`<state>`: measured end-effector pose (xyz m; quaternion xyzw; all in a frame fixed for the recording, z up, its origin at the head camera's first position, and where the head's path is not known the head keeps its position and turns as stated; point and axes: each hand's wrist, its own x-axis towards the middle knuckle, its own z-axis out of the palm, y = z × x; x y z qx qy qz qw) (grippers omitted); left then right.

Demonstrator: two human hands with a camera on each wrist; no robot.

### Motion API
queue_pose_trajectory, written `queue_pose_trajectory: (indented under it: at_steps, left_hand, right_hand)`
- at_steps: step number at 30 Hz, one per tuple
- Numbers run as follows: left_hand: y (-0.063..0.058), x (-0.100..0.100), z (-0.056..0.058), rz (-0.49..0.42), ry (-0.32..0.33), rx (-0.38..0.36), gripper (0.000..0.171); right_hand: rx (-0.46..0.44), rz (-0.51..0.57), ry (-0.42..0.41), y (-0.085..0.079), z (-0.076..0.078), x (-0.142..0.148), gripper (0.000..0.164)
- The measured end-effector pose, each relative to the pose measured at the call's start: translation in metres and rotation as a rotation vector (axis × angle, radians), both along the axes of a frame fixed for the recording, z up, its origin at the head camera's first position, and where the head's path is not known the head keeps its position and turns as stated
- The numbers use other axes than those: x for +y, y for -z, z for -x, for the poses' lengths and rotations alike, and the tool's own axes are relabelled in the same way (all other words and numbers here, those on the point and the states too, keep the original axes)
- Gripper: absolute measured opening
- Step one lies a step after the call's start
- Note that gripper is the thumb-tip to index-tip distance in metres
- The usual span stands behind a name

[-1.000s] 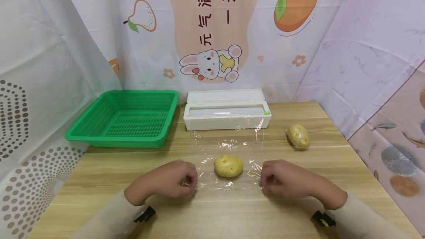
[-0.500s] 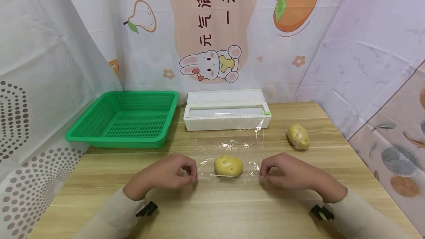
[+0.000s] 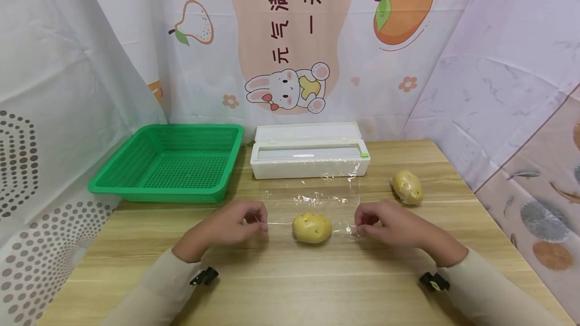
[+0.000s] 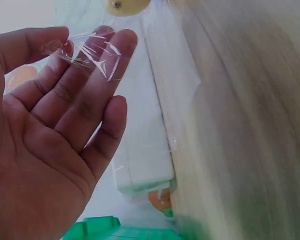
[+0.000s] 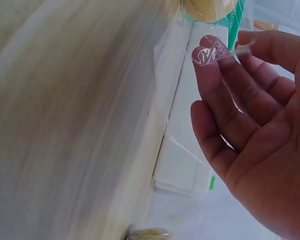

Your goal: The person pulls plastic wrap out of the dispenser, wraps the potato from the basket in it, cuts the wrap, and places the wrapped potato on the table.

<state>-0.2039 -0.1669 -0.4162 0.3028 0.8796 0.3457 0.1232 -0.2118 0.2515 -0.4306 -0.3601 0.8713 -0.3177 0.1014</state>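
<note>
A yellow potato (image 3: 311,228) lies on the table between the two hands. Clear cling film (image 3: 312,198) stretches from the white dispenser box (image 3: 310,168) toward the person, its front edge level with the potato. The left hand (image 3: 236,223) pinches one front corner between thumb and fingertips; crumpled film (image 4: 102,62) shows there in the left wrist view. At the other corner, the right hand (image 3: 390,223) pinches the film likewise, with a bunched bit (image 5: 210,54) across its fingertips in the right wrist view.
A green plastic basket (image 3: 156,196) stands at the back left. The box's lid (image 3: 308,130) is up, and a film roll (image 3: 308,153) lies inside. Toward the right is a second potato (image 3: 407,186), wrapped in film. A printed curtain (image 3: 204,84) hangs behind the wooden table (image 3: 299,296).
Both hands have moved away from the person toward the box, bringing the film's front edge back from in front of the potato to level with it. The potato stays in place.
</note>
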Motion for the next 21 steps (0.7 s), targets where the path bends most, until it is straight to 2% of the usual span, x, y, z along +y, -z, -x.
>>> queue_pose_trajectory:
  at_steps: [4, 9, 13, 21]
  left_hand:
    - [0.007, -0.001, 0.007, -0.032, -0.026, -0.021, 0.009]
    - [0.015, 0.003, 0.013, -0.036, -0.098, -0.074, 0.007]
    - [0.021, 0.008, 0.016, 0.006, -0.146, -0.039, 0.008]
    - [0.028, 0.02, 0.021, 0.102, -0.194, 0.006, 0.013]
  right_hand:
    - [-0.037, -0.001, 0.044, 0.003, 0.005, -0.003, 0.008]
    - [-0.004, -0.033, 0.09, 0.007, 0.009, -0.009, 0.007]
    - [0.011, -0.059, 0.116, 0.01, 0.011, -0.016, 0.009]
    - [0.06, -0.121, 0.169, 0.014, 0.011, -0.025, 0.017]
